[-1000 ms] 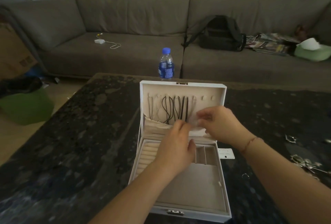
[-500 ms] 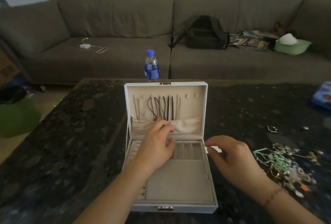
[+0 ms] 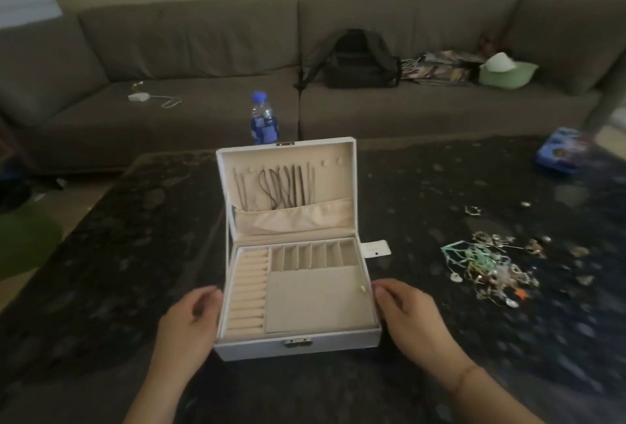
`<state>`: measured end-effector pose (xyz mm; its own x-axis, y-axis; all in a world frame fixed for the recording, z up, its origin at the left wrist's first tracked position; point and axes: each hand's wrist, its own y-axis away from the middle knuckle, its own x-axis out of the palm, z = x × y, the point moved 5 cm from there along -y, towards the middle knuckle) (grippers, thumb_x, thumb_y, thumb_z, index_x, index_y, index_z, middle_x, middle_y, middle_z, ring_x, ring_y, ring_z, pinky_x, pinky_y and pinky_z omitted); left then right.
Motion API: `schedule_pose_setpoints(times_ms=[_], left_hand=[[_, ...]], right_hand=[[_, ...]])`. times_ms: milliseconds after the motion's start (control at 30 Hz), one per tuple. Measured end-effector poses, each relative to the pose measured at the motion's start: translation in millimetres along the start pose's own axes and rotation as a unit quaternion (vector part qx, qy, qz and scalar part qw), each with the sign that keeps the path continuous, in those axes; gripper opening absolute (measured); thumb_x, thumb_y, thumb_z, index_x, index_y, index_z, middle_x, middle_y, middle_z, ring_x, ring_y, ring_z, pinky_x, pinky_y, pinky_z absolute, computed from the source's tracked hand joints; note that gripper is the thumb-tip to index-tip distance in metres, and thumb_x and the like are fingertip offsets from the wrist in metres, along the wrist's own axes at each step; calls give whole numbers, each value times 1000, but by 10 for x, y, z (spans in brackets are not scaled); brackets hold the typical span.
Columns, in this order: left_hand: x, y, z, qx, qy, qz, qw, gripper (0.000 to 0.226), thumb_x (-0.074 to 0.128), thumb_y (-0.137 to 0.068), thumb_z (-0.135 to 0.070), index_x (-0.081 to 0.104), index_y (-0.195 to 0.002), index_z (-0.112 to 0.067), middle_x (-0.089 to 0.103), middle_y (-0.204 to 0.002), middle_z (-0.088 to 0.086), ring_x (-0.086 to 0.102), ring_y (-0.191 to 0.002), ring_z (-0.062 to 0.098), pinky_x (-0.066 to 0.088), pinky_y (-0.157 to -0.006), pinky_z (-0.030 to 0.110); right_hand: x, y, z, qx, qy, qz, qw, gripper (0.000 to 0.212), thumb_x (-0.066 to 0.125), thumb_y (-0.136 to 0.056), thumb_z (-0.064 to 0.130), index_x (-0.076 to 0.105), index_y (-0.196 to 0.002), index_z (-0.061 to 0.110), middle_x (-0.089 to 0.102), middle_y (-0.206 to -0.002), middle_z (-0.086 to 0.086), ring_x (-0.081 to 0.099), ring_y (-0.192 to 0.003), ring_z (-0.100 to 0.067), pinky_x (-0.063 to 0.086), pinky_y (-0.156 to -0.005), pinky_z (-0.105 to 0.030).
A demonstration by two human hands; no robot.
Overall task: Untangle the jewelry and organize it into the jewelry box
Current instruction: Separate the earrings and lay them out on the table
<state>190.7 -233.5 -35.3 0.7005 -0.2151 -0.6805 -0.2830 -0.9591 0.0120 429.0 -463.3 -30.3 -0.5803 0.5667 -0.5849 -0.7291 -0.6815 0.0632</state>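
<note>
A: What is shown toward the counter's (image 3: pixel 101 254) near edge?
B: The open jewelry box (image 3: pixel 298 344), flanked by the left hand (image 3: pixel 189 322) and right hand (image 3: pixel 411 317), fingers loosely curled against its side walls.
A: And toward the right edge?
B: The tangled jewelry (image 3: pixel 491 269), well apart from the box.

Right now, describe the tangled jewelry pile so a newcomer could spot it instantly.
On the dark speckled stone table, look right of the open white jewelry box, past the right hand at the box's side. The tangled jewelry pile is a knot of silvery chains threaded with pale green cord; the few pieces around it lie singly.
</note>
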Motion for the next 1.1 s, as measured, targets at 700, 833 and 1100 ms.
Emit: schedule_pose_setpoints(times_ms=[700,833,1100], left_hand=[[451,622,-625,59,-67,37,995,35,58,-97,-30,67,-123,-10,70,-117,12,63,-108,32,48,-94,44],[388,751,-756,178,-88,-56,978,26,69,-88,-20,67,-112,-11,62,-116,6,57,-107,28,48,-91,46],[769,910,-1183,361,-125,82,921,31,70,-87,-33,68,-117,-27,57,-118,-16,51,-112,7,44,-99,29]], right_hand=[[-763,61,-575,44,2,-23,999,15,62,-93,22,75,-100,23,73,-78,11,69,-63,-6,53,-56,-19],[-1125,-1,-643,-10,140,-115,983,7,67,-88,29,73,-91,32,66,-79,22,61,-69,3,56,-69,-25],[-578,93,-236,-190,215,-93,953,16,64,-87,36,71,-98,27,56,-99,13,57,-80,-8,53,-58,-28]])
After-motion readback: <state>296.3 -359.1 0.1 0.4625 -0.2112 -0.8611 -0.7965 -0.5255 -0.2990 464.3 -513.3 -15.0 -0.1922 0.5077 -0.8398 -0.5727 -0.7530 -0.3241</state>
